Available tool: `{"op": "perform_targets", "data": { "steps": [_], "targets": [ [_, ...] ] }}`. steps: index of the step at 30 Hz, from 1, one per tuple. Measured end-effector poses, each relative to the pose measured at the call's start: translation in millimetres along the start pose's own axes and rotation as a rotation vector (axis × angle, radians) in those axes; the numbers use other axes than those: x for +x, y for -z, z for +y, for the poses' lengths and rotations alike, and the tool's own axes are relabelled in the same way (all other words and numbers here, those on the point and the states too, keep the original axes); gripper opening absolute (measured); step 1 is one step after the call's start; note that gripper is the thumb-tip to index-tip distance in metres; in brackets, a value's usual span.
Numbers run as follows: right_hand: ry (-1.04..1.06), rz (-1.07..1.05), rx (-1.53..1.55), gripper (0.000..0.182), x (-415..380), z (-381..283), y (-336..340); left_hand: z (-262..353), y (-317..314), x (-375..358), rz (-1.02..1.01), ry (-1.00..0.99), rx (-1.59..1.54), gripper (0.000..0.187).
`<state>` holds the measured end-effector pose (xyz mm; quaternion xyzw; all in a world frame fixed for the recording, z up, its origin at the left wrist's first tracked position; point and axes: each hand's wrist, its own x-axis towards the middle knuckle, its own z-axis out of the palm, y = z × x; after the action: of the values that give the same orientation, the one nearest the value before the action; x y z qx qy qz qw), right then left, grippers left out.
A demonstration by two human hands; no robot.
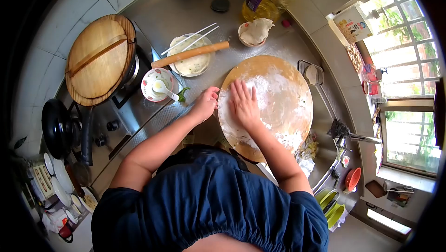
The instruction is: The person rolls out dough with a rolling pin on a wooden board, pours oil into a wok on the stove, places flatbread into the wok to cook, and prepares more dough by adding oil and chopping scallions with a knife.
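A round wooden board (297, 117) dusted with white flour lies in front of me. My right hand (245, 105) rests flat on its floury left part, palm down, with fingers stretched out. At the board's left edge is my left hand (204, 104), its fingers loosely bent and slightly apart, with nothing seen in them. A rolling pin (190, 55) lies across a bowl of pale filling (197, 63), beside two white chopsticks (189, 39). Closer to my left arm stands a patterned bowl (151, 84) holding a white spoon (167, 91).
Behind the board, a small bowl (251, 43) carries a lump of dough (258, 31), near an oil jug (260, 3). To the left, a pan with a wooden lid (97, 61) sits on the stove. A sink (325, 159) with a faucet (364, 138) is on the right.
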<state>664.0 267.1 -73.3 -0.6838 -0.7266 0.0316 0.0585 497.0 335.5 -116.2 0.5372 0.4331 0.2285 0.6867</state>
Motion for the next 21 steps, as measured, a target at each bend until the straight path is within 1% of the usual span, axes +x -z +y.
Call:
{"op": "perform_targets", "data": {
  "steps": [2, 4, 7, 8, 9, 10, 12, 13, 14, 15, 17, 18, 19, 21],
  "targets": [
    [-0.100, 0.024, -0.044, 0.057, 28, 16, -1, 1, 0, 0, -0.003, 0.012, 0.004, 0.040],
    [-0.244, 0.022, -0.018, 0.057, 26, 31, 6, 2, 2, 0, -0.004, 0.026, 0.010, 0.040],
    [-0.207, -0.032, -0.086, 0.057, -9, 23, 6, 7, 3, -1, -0.023, 0.033, -0.015, 0.040],
    [-0.149, -0.058, -0.073, 0.059, -20, 15, -1, 11, 4, -2, -0.017, 0.058, -0.013, 0.040],
    [-0.057, -0.037, -0.042, 0.061, -21, 6, -1, 13, 6, -1, -0.012, 0.081, -0.009, 0.041],
    [-0.063, -0.046, -0.025, 0.062, -18, 6, 2, 14, 7, 2, -0.014, 0.081, -0.008, 0.041],
    [-0.064, -0.043, -0.001, 0.062, -12, 7, 15, 21, 19, 10, 0.037, -0.101, 0.236, 0.042],
    [-0.096, 0.021, 0.019, 0.064, -10, 11, 25, 29, 28, 16, 0.100, -0.285, 0.462, 0.039],
    [-0.129, 0.083, 0.039, 0.066, -9, 14, 29, 38, 36, 23, 0.153, -0.376, 0.542, 0.037],
    [-0.131, 0.085, 0.043, 0.066, -10, 14, 28, 50, 43, 29, 0.203, -0.465, 0.620, 0.034],
    [-0.034, -0.106, -0.013, 0.072, -17, 11, 23, 70, 59, 41, 0.297, -0.484, 0.785, 0.034],
    [-0.012, -0.095, -0.037, 0.077, -15, 14, 18, 77, 67, 46, 0.338, -0.580, 0.918, 0.035],
    [-0.016, -0.097, -0.034, 0.077, -16, 14, 18, 77, 76, 56, 0.384, -0.554, 1.036, 0.041],
    [-0.003, -0.066, -0.014, 0.076, -16, 15, 22, 81, 88, 63, 0.393, -0.481, 1.165, 0.046]
  ]
}}
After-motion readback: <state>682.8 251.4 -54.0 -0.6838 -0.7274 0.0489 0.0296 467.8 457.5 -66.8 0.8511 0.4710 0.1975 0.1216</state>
